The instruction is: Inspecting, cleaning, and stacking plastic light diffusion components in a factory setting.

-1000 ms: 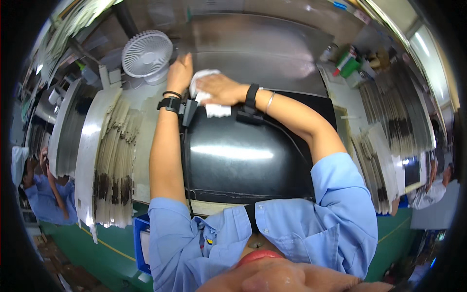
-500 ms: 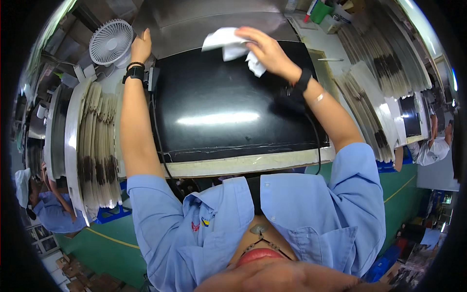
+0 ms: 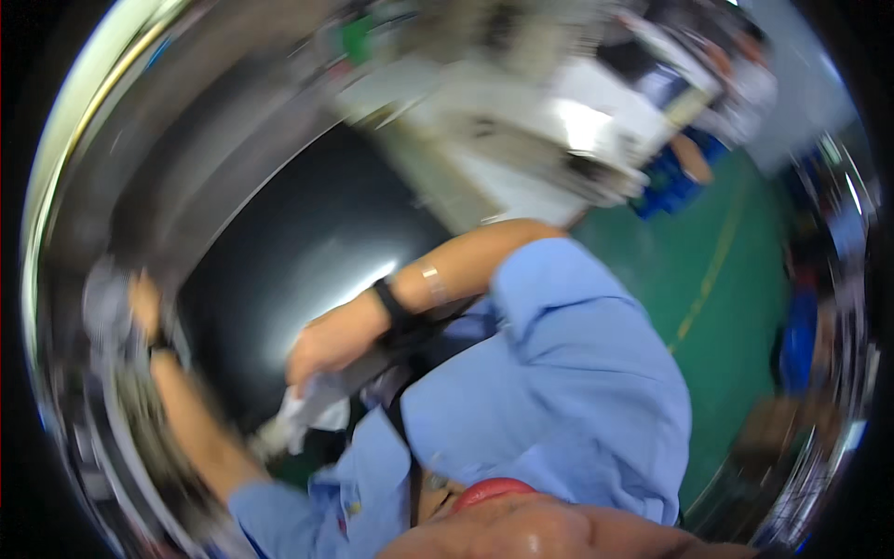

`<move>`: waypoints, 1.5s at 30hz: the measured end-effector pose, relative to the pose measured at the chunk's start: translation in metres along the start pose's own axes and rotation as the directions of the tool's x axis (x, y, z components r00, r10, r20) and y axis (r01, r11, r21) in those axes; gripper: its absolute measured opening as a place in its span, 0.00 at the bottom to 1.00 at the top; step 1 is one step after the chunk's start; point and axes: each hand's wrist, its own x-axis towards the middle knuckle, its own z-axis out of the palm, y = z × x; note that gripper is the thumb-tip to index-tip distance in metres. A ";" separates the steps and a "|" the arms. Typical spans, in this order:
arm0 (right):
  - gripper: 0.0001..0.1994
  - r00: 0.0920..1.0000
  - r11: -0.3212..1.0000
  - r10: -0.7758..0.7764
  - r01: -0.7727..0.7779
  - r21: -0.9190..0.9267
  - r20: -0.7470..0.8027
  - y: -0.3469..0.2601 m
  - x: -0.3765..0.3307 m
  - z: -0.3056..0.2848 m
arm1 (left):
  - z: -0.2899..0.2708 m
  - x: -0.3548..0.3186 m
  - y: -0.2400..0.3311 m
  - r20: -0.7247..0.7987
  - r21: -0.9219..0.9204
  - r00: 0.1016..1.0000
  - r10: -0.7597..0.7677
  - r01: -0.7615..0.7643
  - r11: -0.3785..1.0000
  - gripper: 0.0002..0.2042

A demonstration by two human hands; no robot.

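Observation:
My right hand (image 3: 340, 343) is closed on a crumpled white cloth (image 3: 321, 410). The cloth hangs from its fingers at the near edge of a flat, glossy black panel (image 3: 298, 224), close to my body. A dark band circles that wrist. Off the far left side of the panel is my left hand (image 3: 144, 303), beside a white fan (image 3: 107, 303). Motion smears its fingers, so what they grip, if anything, does not show.
Right of the panel stands a white worktop (image 3: 521, 191) with stacked sheets, blurred. Beyond it are a blue crate (image 3: 675, 182) and a person in white (image 3: 745, 98). Green floor (image 3: 643, 279) with a yellow line runs along the right. A grey metal wall (image 3: 223, 158) rises behind the panel.
My right hand has brought the white cloth from the panel's far side to its near edge. The whole view has swung to the right and blurred. My left hand stays near the fan.

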 end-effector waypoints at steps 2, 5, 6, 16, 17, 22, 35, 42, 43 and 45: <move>0.17 0.962 0.938 -0.147 0.062 -0.341 -0.230 0.027 -0.006 -0.022 | 0.051 0.124 0.072 -0.213 -0.139 0.975 -0.068 0.039 0.990 0.25; 0.12 0.896 0.811 -0.062 -0.212 -0.546 -0.439 0.053 -0.013 -0.054 | 0.071 0.239 0.142 -0.377 -0.299 0.906 -0.194 0.079 0.951 0.25; 0.12 0.841 0.751 -0.044 -0.327 -0.573 -0.539 0.069 -0.032 -0.068 | 0.070 0.262 0.164 -0.400 -0.358 0.886 -0.233 0.083 0.930 0.24; 0.08 0.996 0.864 0.043 -0.074 -0.499 -0.073 0.133 -0.020 -0.038 | 0.005 0.142 0.114 -0.112 -0.515 0.859 -0.500 0.380 0.768 0.22; 0.08 0.988 0.975 -0.154 0.148 -0.168 -0.026 0.067 0.010 -0.013 | -0.017 0.086 0.087 -0.037 -0.464 0.833 -0.552 0.476 0.747 0.22; 0.13 0.996 0.957 -0.080 0.064 -0.283 -0.047 0.066 -0.001 -0.022 | -0.091 0.094 0.061 0.131 -0.501 0.788 -0.602 0.576 0.645 0.21; 0.35 0.870 0.966 0.041 -0.160 -0.203 -0.491 0.091 0.043 -0.071 | -0.274 0.201 0.092 0.401 -0.668 0.434 -0.807 0.741 0.068 0.18; 0.24 0.885 0.991 0.063 0.000 0.136 -0.461 0.098 0.059 -0.041 | -0.258 0.238 0.132 0.218 -0.873 0.719 -0.660 0.446 0.197 0.18; 0.24 0.883 0.986 0.067 0.013 0.167 -0.464 0.097 0.058 -0.040 | -0.257 0.242 0.138 0.373 -0.903 0.625 -0.686 0.413 -0.115 0.19; 0.24 0.879 0.974 0.077 0.036 0.226 -0.471 0.095 0.054 -0.038 | -0.250 0.238 0.140 0.307 -0.899 0.654 -0.691 0.438 0.016 0.19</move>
